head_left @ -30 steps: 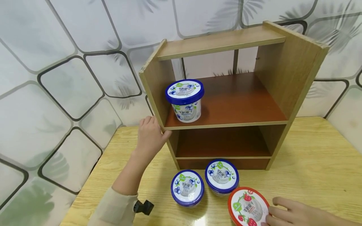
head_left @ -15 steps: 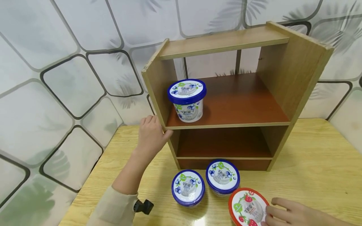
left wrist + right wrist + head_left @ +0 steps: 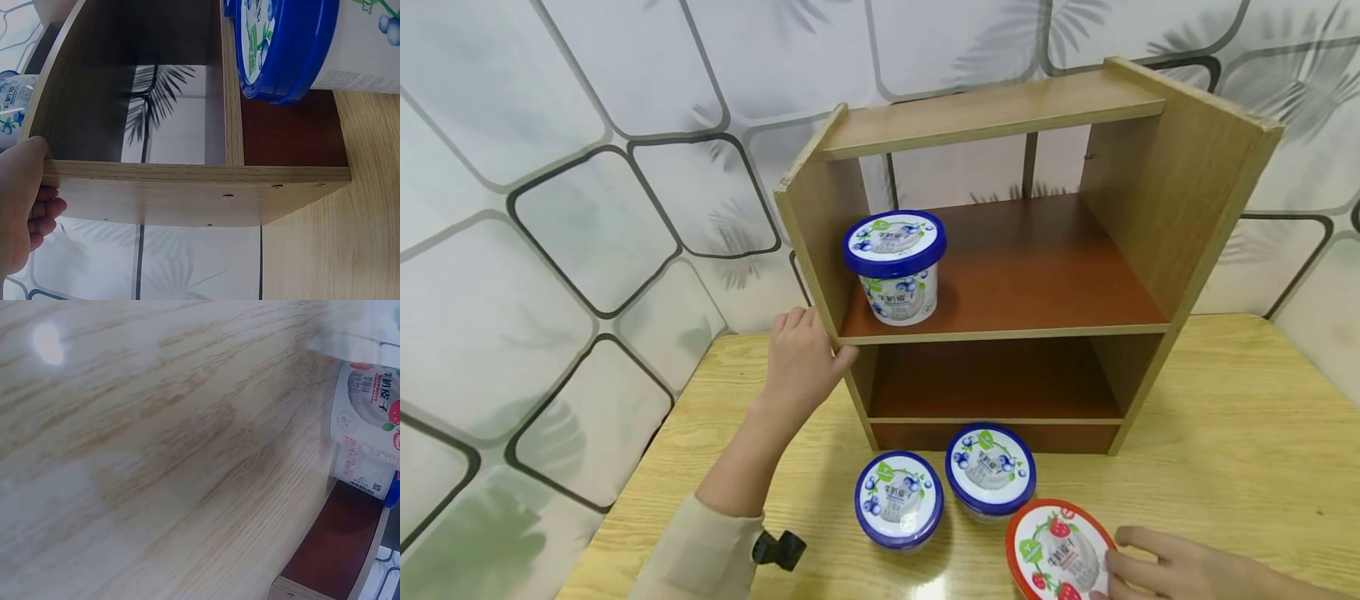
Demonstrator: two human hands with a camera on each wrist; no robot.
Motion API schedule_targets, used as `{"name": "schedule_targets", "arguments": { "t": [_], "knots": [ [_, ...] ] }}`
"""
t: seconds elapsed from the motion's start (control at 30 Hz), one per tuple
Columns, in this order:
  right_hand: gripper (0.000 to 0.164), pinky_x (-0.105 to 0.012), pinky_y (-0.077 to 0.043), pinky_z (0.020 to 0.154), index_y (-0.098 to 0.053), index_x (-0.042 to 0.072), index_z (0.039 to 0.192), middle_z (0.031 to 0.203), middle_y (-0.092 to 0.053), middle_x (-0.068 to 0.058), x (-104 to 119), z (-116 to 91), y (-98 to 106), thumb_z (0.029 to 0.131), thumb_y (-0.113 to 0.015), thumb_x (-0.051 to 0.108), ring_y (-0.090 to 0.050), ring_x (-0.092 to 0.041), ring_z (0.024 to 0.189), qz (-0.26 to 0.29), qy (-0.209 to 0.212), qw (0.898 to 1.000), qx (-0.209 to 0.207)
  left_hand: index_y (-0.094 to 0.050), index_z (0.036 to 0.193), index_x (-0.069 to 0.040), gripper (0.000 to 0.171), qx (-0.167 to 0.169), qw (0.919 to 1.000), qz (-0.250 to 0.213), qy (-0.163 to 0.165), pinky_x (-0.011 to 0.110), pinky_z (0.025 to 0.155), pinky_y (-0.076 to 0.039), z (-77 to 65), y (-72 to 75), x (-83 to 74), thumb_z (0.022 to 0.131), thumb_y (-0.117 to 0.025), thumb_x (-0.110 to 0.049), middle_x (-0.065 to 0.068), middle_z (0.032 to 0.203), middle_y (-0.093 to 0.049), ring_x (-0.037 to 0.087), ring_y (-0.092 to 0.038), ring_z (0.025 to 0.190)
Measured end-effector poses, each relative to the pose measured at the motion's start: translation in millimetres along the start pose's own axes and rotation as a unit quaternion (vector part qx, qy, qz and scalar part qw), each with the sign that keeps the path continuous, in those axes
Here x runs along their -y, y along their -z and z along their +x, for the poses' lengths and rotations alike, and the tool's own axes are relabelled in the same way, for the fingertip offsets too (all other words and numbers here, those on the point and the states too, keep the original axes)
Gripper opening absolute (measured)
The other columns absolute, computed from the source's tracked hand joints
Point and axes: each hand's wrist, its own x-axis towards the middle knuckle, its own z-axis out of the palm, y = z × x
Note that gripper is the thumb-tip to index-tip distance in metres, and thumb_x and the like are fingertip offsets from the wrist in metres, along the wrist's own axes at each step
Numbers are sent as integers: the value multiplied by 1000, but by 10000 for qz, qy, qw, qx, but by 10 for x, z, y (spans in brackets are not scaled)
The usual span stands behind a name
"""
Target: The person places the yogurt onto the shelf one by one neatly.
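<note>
The wooden shelf unit (image 3: 1000, 250) is steadied at its left side panel by the left hand (image 3: 801, 358), fingers curled round the edge, while the red-lidded tub (image 3: 1060, 554) (at the table's near edge) is touched by the right hand's (image 3: 1180, 571) extended fingers, apparently for lifting.

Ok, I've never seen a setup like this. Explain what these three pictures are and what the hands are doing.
No machine here: a person wears three cameras. The head camera looks down at a wooden table. The left hand grips the side panel of a small wooden shelf unit; the left wrist camera shows that panel close up. One blue-lidded tub stands on the middle shelf. Two more blue-lidded tubs sit on the table before the shelf. The right hand touches a red-lidded strawberry tub; its wrist camera shows mostly table grain and that tub's side.
</note>
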Motion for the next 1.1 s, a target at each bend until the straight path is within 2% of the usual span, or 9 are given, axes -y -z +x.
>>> {"name": "schedule_targets", "arguments": {
  "t": [0.17, 0.23, 0.33, 0.4, 0.47, 0.7, 0.77, 0.93, 1.1],
  "knots": [
    [24, -31, -38, 85, -62, 23, 103, 89, -64, 8, 20, -20, -24, 96, -40, 28, -58, -9, 85, -340, 288, 9988, -199, -57, 83, 1, 26, 11, 10000, -26, -5, 41, 71, -41, -2, 18, -6, 74, -64, -23, 15, 73, -60, 33, -55, 75],
    [24, -35, -38, 95, -62, 22, 105, 89, -66, 7, 35, -42, -12, 96, -40, 29, -60, -9, 85, -460, 401, 9981, -101, -57, 83, 1, 26, 6, 10000, -21, 6, 41, 71, -41, -3, 21, -8, 75, -64, -23, 15, 73, -60, 33, -55, 75],
    [25, -43, -23, 112, -61, 22, 106, 90, -68, 6, 57, -66, 12, 97, -40, 34, -61, -9, 87, -514, 440, 9977, 65, -57, 82, 1, 26, 14, 10000, -33, 12, 41, 71, -41, -4, 22, -10, 74, -64, -23, 15, 72, -60, 33, -55, 75],
    [26, -45, -7, 116, -60, 22, 105, 91, -68, 6, 73, -68, 34, 96, -41, 37, -61, -9, 88, -469, 378, 9980, 193, -56, 82, 0, 25, 18, 10000, -48, 10, 41, 71, -41, -4, 24, -12, 74, -64, -23, 15, 72, -59, 33, -55, 74],
    [27, -45, -7, 116, -61, 22, 107, 91, -68, 7, 77, -63, 45, 96, -42, 37, -61, -9, 88, -458, 362, 9981, 187, -56, 81, 0, 25, 24, 10000, -55, 5, 41, 72, -41, -3, 27, -14, 74, -63, -23, 15, 72, -59, 33, -54, 74],
    [40, -44, -12, 115, -53, 11, 131, 88, -67, 5, 54, -58, 31, 97, -40, 28, -61, -9, 84, -476, 430, 9979, -132, -54, 78, 0, 25, 69, 10000, -22, 26, 41, 72, -40, 2, 26, -14, 73, -63, -23, 14, 69, -56, 33, -53, 74],
    [35, -43, -11, 116, -57, 15, 124, 89, -67, 6, 49, -45, 48, 97, -39, 27, -61, -7, 83, -485, 408, 9980, -67, -54, 78, 0, 26, 82, 10000, -14, 31, 41, 73, -40, 3, 26, -15, 73, -63, -23, 14, 68, -56, 33, -53, 74],
    [33, -36, -26, 110, -57, 19, 120, 91, -66, 9, 19, -10, 119, 97, -37, 32, -61, -5, 84, -670, 427, 9964, 300, -55, 80, 1, 26, 87, 9999, -36, 37, 41, 72, -40, 3, 24, -17, 74, -63, -23, 15, 70, -58, 33, -54, 74],
    [44, -33, -39, 96, -44, -1, 137, 85, -64, 9, -54, 43, 149, 98, -32, 17, -61, -7, 79, -1140, 729, 9908, 9, -55, 81, 1, 25, 74, 9999, -83, 55, 41, 70, -40, -5, 18, -6, 74, -62, -23, 15, 71, -58, 34, -53, 74]
  ]
}}
